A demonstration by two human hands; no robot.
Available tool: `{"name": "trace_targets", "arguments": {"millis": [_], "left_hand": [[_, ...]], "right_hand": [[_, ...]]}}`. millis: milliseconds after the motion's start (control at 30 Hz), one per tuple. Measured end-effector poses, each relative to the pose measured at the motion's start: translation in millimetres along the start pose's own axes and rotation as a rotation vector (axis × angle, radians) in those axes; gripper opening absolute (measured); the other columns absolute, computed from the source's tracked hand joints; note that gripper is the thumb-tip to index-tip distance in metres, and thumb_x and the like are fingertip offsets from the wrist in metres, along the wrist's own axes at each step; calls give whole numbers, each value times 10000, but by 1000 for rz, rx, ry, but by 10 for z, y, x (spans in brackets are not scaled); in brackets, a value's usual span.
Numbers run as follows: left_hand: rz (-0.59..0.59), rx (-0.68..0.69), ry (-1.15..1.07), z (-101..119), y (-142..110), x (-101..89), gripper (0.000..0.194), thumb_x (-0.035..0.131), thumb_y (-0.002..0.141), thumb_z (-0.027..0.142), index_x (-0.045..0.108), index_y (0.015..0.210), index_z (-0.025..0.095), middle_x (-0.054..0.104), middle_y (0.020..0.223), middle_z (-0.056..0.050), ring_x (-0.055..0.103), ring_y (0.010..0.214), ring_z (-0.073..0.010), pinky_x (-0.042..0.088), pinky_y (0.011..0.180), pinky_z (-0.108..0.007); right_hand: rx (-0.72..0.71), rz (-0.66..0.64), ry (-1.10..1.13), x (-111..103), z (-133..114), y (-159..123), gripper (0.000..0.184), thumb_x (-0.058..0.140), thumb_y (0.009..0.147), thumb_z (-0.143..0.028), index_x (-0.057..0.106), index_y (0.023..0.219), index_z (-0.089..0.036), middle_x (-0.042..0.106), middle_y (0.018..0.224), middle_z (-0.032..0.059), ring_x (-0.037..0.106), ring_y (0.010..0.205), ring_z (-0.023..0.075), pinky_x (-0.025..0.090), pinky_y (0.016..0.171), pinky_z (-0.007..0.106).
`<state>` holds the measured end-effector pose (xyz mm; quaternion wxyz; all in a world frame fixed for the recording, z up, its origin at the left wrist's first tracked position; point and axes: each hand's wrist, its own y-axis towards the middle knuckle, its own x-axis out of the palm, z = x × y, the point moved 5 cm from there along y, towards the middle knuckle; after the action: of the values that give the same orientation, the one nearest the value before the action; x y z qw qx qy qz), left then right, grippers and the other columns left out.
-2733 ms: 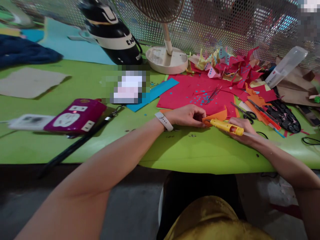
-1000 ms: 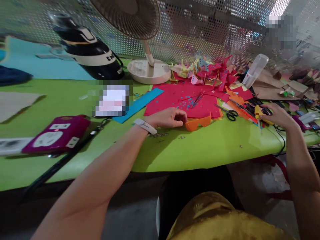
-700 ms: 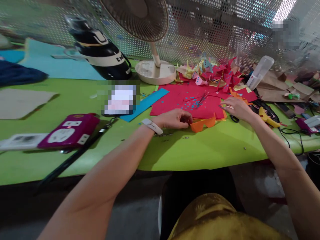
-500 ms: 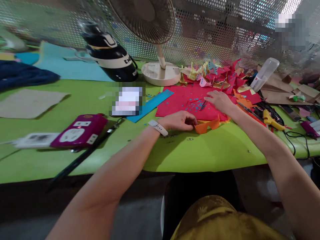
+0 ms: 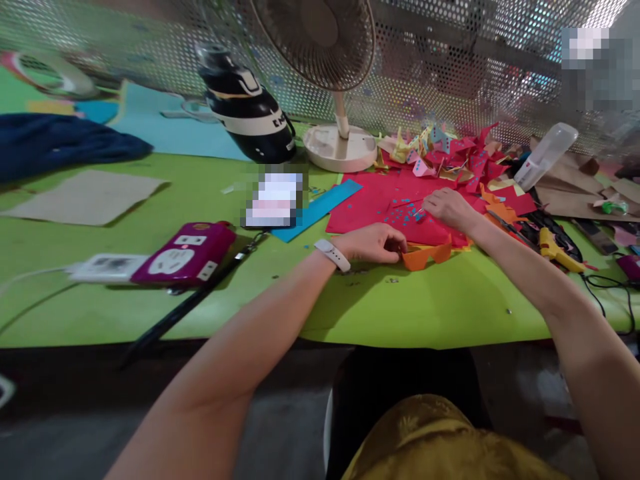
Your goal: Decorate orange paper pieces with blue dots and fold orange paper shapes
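Observation:
My left hand (image 5: pixel 377 244), with a pale watch band at its wrist, is closed on the left end of an orange paper cutout (image 5: pixel 426 257) with a pointed edge. The cutout is held at the near edge of some red paper sheets (image 5: pixel 370 200). Small blue paper bits (image 5: pixel 400 212) lie scattered over the red paper. Above them my right hand (image 5: pixel 447 208) is closed on thin tweezers (image 5: pixel 419 212), which point down at the bits and are mostly hidden by the fingers.
Behind the red sheets lies a heap of folded paper shapes (image 5: pixel 470 157). A fan (image 5: pixel 340 148), a black bottle (image 5: pixel 250 117) and a phone (image 5: pixel 274 200) stand or lie to the left, near a blue strip (image 5: pixel 325 208) and a purple power strip (image 5: pixel 185 257). On the right is a yellow glue gun (image 5: pixel 557 250).
The view has shifted slightly, so everything sits farther right. My right hand has turned the tweezers, and less of them shows. My left hand keeps its hold on the orange cutout.

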<state>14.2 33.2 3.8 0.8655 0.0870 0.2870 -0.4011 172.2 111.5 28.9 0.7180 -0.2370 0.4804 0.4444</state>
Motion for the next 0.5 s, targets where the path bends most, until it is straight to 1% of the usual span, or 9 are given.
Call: {"name": "trace_targets", "arguments": {"millis": [100,200,267,333,400,467,500], "left_hand": [[5,-2,-5,4,0,0,146,595,690,209,663,807,156,556,601,29,454,535,-94,338,527,-220],[3,-11,-15,5,-2,1,147,591,685,215,653,805,158,557,605,29,465,538,-97,344,526,-223],[6,-12,-16,5,-3,0,144,593,685,215,652,805,160,558,605,31,465,540,-97,347,529,-223],[12,-10,-9,4,-4,-3,141,599,689,213,655,806,159,565,607,31,467,541,-97,346,532,-222],[15,-9,-2,3,-4,-5,149,602,694,213,665,817,155,577,613,26,475,545,-98,346,536,-221],[12,-12,0,1,-4,-6,163,604,696,215,674,830,152,580,612,26,478,545,-99,346,540,-221],[9,-16,-1,0,-4,-7,169,603,697,218,677,834,152,577,608,28,476,545,-99,347,542,-221]], "right_hand": [[26,-8,26,1,-6,-38,345,341,1003,-129,684,1023,-163,720,977,124,614,912,242,403,812,379],[82,38,61,-3,21,-92,263,413,984,-180,667,1045,-154,714,976,127,618,916,253,420,832,394],[165,115,110,-27,67,-145,236,477,942,-192,649,1099,-153,710,1006,130,619,931,264,438,837,402],[267,205,184,-72,126,-214,306,504,906,-179,618,1188,-152,702,1064,138,619,982,278,457,858,412],[369,296,272,-140,195,-293,359,497,901,-184,594,1246,-155,687,1124,148,610,1057,289,468,905,426],[492,396,360,-222,286,-378,324,482,914,-222,613,1207,-173,676,1131,141,604,1086,288,476,935,435],[565,449,411,-257,340,-422,290,477,918,-244,630,1157,-183,676,1102,131,612,1063,280,485,928,434]]}}
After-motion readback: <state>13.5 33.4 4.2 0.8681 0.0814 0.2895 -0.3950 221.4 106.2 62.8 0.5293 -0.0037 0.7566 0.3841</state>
